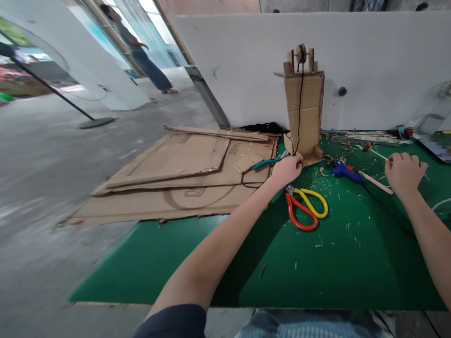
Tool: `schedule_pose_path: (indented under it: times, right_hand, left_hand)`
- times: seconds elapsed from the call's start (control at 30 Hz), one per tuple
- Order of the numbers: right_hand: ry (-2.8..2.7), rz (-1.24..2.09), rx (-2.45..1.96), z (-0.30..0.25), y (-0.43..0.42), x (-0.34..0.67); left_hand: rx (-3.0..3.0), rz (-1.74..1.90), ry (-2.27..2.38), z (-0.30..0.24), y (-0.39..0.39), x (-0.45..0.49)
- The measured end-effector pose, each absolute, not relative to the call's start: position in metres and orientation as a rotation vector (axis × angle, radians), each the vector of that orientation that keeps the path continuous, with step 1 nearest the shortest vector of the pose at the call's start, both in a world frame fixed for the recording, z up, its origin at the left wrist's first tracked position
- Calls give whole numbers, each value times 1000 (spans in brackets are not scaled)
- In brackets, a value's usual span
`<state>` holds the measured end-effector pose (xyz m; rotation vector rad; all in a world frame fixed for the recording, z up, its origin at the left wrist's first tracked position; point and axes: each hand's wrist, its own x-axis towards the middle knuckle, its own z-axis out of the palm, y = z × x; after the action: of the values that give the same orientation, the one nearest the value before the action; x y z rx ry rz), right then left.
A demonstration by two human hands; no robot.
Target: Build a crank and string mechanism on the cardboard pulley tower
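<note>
A cardboard tower (305, 112) with a small wooden pulley (301, 54) on top stands at the back of the green table (176, 263). A black cord (300, 103) runs down its front. My left hand (286, 170) is closed at the tower's base, where the cord ends, beside teal-handled pliers (267, 163). My right hand (403, 172) rests closed on the table to the right, pinching a thin wooden stick (377, 153). Red and yellow scissors (306, 206) lie just below my left hand.
A blue glue gun (344, 171) and a wooden dowel (375, 182) lie between my hands. Flat cardboard sheets (176, 173) overhang the table's left side. Wood shavings litter the cloth. A white partition (369, 61) backs the table. A person (141, 49) stands far off at the left.
</note>
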<state>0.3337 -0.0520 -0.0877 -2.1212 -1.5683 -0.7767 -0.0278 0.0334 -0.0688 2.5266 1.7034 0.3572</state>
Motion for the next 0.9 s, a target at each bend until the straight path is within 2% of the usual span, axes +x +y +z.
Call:
schedule_pose_path:
  times: [0.3, 0.63, 0.9]
  right_hand:
    - [-1595, -755, -2143, -88, -49, 336]
    - [-1573, -443, -2310, -81, -51, 326]
    - [-1585, -438, -2180, -85, -49, 321]
  left_hand:
    - [2544, 363, 1691, -69, 33, -28]
    - [2554, 360, 1695, -69, 33, -27]
    - [2548, 349, 1700, -68, 32, -27]
